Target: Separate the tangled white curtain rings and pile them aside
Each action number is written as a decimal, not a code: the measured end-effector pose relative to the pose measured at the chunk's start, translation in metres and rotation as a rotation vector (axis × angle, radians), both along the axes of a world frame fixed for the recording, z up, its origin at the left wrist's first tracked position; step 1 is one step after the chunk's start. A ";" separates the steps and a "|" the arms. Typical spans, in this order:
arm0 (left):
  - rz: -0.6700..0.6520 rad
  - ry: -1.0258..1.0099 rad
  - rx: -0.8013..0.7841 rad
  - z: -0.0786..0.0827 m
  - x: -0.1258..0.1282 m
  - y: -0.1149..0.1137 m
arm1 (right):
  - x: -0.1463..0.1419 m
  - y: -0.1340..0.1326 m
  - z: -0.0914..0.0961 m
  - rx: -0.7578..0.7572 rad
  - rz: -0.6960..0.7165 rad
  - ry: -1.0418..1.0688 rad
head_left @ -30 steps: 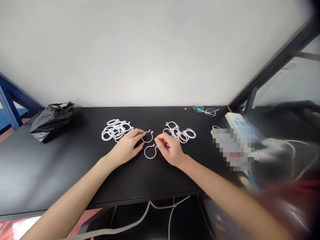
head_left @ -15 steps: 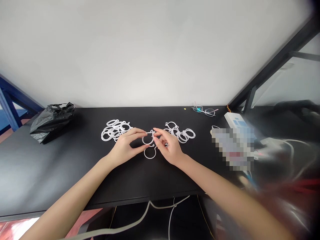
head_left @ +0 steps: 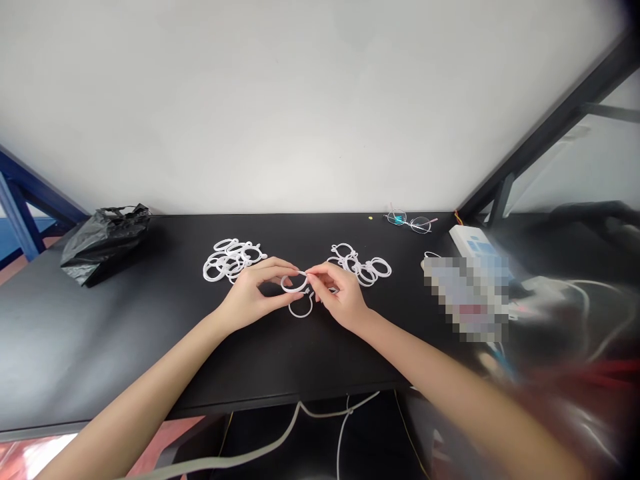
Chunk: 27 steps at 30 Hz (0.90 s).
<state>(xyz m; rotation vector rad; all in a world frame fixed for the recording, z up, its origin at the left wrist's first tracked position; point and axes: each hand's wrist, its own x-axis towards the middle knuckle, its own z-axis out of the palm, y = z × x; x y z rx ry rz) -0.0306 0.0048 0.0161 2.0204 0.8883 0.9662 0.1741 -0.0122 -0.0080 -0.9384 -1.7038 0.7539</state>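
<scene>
Both hands meet over the middle of a black table (head_left: 150,347). My left hand (head_left: 253,293) and my right hand (head_left: 340,297) pinch the same white plastic ring (head_left: 294,283) from either side, holding it just above the table. A second white ring (head_left: 301,308) lies flat beneath it, partly hidden by my fingers. A pile of white rings (head_left: 231,259) sits beyond my left hand. Another pile of white rings (head_left: 361,265) lies beyond my right hand.
A crumpled black plastic bag (head_left: 105,240) rests at the far left of the table. Eyeglasses (head_left: 410,221) lie at the back right, near a white device (head_left: 477,243) and cables. White cords (head_left: 320,413) hang below the front edge.
My left hand lifted a ring off the table. My right hand came over and pinched its other side. The ring now sits tilted flatter between both hands.
</scene>
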 end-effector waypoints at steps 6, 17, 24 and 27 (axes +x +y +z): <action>-0.011 -0.095 -0.118 -0.001 -0.001 0.001 | 0.000 0.000 -0.001 -0.003 -0.032 0.013; -0.065 -0.218 -0.268 0.000 -0.002 0.002 | -0.001 -0.001 0.005 0.032 0.025 -0.029; -0.013 -0.135 -0.294 -0.002 0.000 0.002 | 0.000 0.000 0.003 0.068 -0.009 -0.001; -0.012 -0.090 -0.268 0.000 0.001 0.002 | 0.000 0.001 0.003 0.072 -0.017 0.013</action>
